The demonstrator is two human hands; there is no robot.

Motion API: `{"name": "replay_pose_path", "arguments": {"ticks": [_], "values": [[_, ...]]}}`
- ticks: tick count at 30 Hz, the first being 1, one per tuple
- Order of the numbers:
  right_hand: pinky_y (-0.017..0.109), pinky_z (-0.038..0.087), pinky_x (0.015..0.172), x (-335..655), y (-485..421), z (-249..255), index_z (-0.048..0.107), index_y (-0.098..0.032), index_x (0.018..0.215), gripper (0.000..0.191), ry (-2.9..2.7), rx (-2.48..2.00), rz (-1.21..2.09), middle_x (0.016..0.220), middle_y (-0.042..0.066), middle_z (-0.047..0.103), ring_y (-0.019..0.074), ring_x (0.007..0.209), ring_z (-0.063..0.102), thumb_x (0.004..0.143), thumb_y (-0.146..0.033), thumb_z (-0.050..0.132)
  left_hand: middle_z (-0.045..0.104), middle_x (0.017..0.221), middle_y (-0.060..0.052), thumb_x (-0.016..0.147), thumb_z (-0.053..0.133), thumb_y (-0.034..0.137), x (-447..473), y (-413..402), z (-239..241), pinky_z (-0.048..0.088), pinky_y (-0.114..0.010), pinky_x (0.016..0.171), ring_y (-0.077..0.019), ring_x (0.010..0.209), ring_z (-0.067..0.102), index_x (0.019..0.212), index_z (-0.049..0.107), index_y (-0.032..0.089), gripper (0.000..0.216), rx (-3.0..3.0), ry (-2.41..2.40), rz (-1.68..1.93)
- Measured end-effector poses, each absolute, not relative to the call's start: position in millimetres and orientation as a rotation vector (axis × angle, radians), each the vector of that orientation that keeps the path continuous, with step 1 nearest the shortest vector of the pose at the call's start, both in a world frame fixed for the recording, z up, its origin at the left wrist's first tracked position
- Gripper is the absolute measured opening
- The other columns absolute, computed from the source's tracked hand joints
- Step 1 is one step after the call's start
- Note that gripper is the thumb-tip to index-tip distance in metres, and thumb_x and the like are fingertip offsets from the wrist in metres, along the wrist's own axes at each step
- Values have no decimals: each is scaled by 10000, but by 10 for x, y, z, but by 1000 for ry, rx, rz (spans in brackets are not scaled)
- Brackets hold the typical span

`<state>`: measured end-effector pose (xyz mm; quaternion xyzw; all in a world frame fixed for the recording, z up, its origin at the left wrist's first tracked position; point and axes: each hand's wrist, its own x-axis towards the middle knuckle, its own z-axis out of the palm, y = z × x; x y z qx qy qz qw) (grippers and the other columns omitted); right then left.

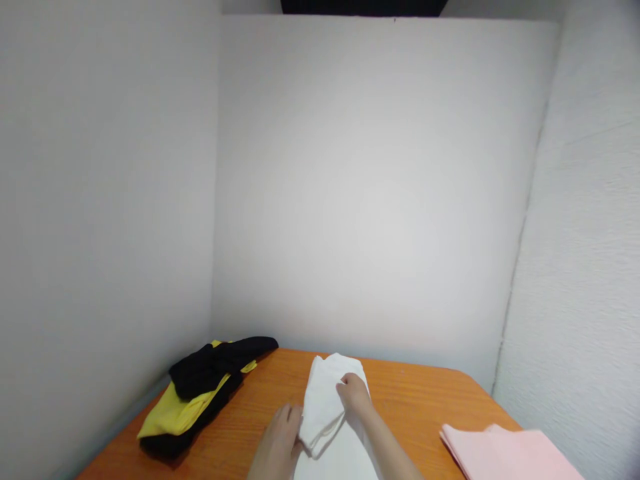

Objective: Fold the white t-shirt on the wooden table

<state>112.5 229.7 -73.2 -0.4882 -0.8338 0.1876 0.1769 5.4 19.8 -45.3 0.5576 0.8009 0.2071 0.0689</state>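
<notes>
Pinching a fold of the white cloth (325, 407) with the right hand (354, 393), grip closed on the fabric near its upper edge. Resting flat against the same cloth at 9 o'clock of it, the left hand (280, 440), fingers loosely spread and touching the fold rather than clamping it. Lying at the near middle of the orange desk (410, 393), partly folded, running off the lower edge of view. Heaped at 9 o'clock, well apart: black and yellow clothes (200, 393) by the left wall. Stacked at 4 o'clock near the desk's right edge: pink cloth (505, 453), folded flat.
</notes>
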Motion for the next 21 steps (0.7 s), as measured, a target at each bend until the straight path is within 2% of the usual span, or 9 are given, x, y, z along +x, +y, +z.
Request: {"name": "replay_pose_path", "arguments": {"ticks": [4,6,9,13,16,19,21], "values": [[265,440,696,1040,2416,-702,671,-165,905,225,-2400,-1417,474,938,101,716,230,890,658,715,-151,552,581,1137,-74,802,449,119,-25,238,-563,381,-252,880,-195,1078,535,1050,576,200,290,1651,2444,651],[280,445,732,921,2455,-645,665,-184,955,222,-2396,-1410,434,979,94,713,237,940,647,770,-258,567,582,1140,-77,790,456,109,-68,277,-634,377,-253,892,-197,1085,533,1062,573,197,308,1651,2432,641],[313,442,792,667,2481,-539,661,-205,983,331,-2386,-1393,377,1014,96,704,249,1006,626,859,-462,493,568,1183,-92,770,444,73,-115,336,-709,364,-262,934,-204,1119,517,1098,567,188,368,1659,2407,574],[363,436,819,348,2478,-489,671,-181,956,440,-2399,-1400,338,987,141,703,289,1008,623,813,-575,536,536,1236,-122,715,438,12,-118,380,-722,366,-290,957,-226,1144,506,1147,551,157,469,1645,2389,521],[364,425,829,211,2492,-543,668,-189,963,356,-2403,-1405,354,1029,134,699,287,1037,614,792,-492,592,530,1245,-126,682,441,-23,-89,377,-694,368,-300,960,-233,1154,496,1159,541,154,519,1594,2399,512],[321,423,773,160,2529,-632,668,-226,938,232,-2388,-1411,436,990,71,715,226,951,649,846,-390,531,549,1222,-111,658,425,-45,-72,352,-671,366,-308,961,-233,1152,486,1141,547,167,542,1558,2405,527],[317,415,756,155,2550,-689,671,-246,910,230,-2367,-1423,486,943,43,721,207,902,657,875,-379,488,563,1208,-93,662,409,-39,-73,330,-657,371,-314,951,-230,1131,490,1111,561,189,526,1557,2387,534]]}}
